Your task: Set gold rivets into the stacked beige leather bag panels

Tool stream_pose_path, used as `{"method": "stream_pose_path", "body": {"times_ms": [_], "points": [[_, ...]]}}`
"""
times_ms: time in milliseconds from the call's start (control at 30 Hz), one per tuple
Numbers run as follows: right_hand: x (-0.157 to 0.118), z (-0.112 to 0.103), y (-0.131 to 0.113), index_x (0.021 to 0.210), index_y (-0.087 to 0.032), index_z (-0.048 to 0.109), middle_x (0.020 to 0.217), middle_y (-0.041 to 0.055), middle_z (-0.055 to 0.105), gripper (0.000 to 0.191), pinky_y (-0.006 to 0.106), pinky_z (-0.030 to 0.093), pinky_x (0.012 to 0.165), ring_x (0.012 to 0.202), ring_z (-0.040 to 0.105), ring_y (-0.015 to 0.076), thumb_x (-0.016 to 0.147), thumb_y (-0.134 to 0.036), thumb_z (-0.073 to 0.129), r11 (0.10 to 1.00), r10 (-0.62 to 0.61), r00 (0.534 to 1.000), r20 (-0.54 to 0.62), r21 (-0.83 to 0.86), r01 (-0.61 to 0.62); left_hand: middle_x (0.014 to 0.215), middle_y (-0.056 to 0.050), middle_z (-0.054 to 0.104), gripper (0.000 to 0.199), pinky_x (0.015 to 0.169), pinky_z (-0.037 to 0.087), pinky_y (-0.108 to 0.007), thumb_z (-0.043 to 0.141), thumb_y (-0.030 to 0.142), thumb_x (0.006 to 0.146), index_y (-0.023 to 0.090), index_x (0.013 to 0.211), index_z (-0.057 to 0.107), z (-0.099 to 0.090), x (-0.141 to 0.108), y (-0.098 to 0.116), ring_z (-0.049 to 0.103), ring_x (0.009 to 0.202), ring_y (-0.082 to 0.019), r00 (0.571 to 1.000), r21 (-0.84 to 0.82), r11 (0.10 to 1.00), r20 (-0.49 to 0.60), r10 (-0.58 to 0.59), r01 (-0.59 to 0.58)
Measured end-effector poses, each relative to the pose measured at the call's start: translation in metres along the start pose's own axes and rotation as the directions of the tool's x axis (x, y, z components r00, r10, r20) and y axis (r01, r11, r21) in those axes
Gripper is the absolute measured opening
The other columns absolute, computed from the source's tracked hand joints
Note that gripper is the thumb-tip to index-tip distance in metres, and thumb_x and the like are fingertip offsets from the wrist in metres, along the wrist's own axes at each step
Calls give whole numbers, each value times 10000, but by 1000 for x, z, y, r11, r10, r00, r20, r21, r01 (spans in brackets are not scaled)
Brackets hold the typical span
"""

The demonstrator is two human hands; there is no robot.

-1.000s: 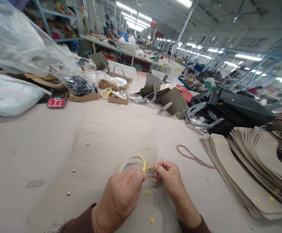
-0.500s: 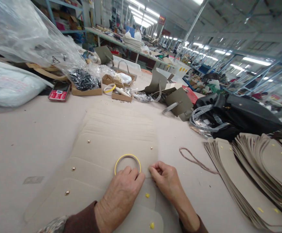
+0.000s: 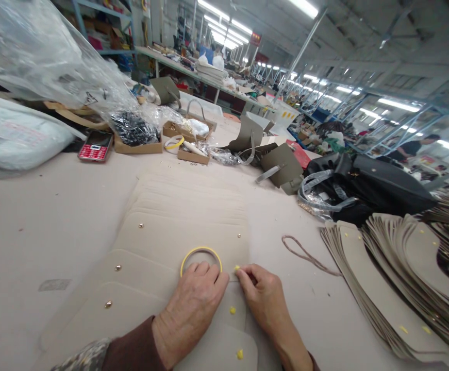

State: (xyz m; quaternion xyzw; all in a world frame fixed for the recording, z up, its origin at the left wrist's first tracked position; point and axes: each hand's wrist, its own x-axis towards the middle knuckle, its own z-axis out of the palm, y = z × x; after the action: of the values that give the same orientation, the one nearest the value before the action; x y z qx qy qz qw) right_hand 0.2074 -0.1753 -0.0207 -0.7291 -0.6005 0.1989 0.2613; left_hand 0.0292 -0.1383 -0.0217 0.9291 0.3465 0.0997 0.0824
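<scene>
Beige, round-cornered, leather-like panels (image 3: 185,234) lie overlapped in a fan on the pale tabletop (image 3: 15,232), straight before the person; take their middle as the clock's centre, twelve pointing away. At three o'clock, by the panels' right edge, the right hand (image 3: 263,288) pinches a small yellow tape scrap (image 3: 236,268) between thumb and fingertips; what lies under it is hidden. Toward six, the left hand (image 3: 193,301) curls over the near rim of a thin, yellow-edged tape ring (image 3: 201,249), seemingly gripping it. Good handling here probably means squaring the scrap, pressing it flat from its middle outward, and letting the ring rest lightly so the overlap does not slip. Similar yellow tabs (image 3: 232,310) sit between four and five. Shiny round metal studs (image 3: 118,268) show at two, eight, nine and past ten. Farther out at three lie a brown looped cord (image 3: 305,252) and stacked, curved taupe strips (image 3: 375,278).
</scene>
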Motion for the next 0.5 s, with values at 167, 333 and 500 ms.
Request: {"method": "stream_pose_path", "body": {"times_ms": [167, 333, 500], "points": [[13, 5, -7, 717, -184, 658, 652, 21, 693, 194, 240, 419, 590, 572, 618, 149, 852, -269, 547, 996, 53, 998, -26, -75, -55, 808, -21, 524, 214, 652, 435, -337, 401, -2, 833, 198, 857, 473, -5, -1, 1, 504, 708, -203, 1000, -28, 1000, 1, -2, 2], [10, -3, -14, 637, -184, 651, 558, -16, 630, 161, 217, 361, 529, 518, 550, 122, 773, -204, 567, 990, 43, 998, 50, -139, -36, 779, -16, 520, 200, 581, 419, -292, 401, 12, 854, 199, 867, 471, -11, -3, -1, 514, 675, -191, 993, -49, 997, -108, 47, -52], [-5, -19, -12, 582, -168, 664, 495, -39, 572, 149, 195, 275, 437, 473, 471, 98, 722, -199, 620, 999, 35, 928, 372, 23, -47, 715, -3, 541, 196, 567, 432, -293, 389, 47, 884, 202, 913, 505, -15, -2, -7, 530, 635, -191, 952, -97, 985, -286, 109, -142]]}}
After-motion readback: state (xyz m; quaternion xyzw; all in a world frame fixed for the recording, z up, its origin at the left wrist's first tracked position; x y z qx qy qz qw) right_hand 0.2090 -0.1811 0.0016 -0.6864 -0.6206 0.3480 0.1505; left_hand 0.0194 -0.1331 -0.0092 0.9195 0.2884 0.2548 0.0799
